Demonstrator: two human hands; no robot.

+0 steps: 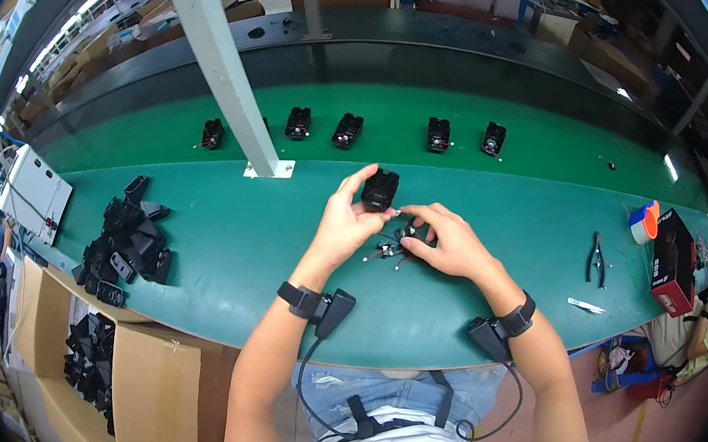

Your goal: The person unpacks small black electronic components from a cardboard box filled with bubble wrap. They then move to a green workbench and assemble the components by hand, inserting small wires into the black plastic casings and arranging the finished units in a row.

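My left hand [348, 225] grips a black plastic housing [381, 189] and holds it raised over the green worktable [236, 242]. Close beside it, my right hand [449, 241] has its fingers curled at a cluster of small wired parts [388, 247] with thin leads and white plugs. One small white plug [396, 213] shows between the two hands. My right fingers partly cover the wired parts, so the exact grip is hard to make out.
Several black housings [348, 130] stand along the far green strip. A heap of black plastic parts [126, 242] lies left, above an open carton [156, 391]. Pliers [598, 260], a white-handled tool [585, 306] and a black-red box [672, 264] sit right. A metal post [224, 55] rises left of centre.
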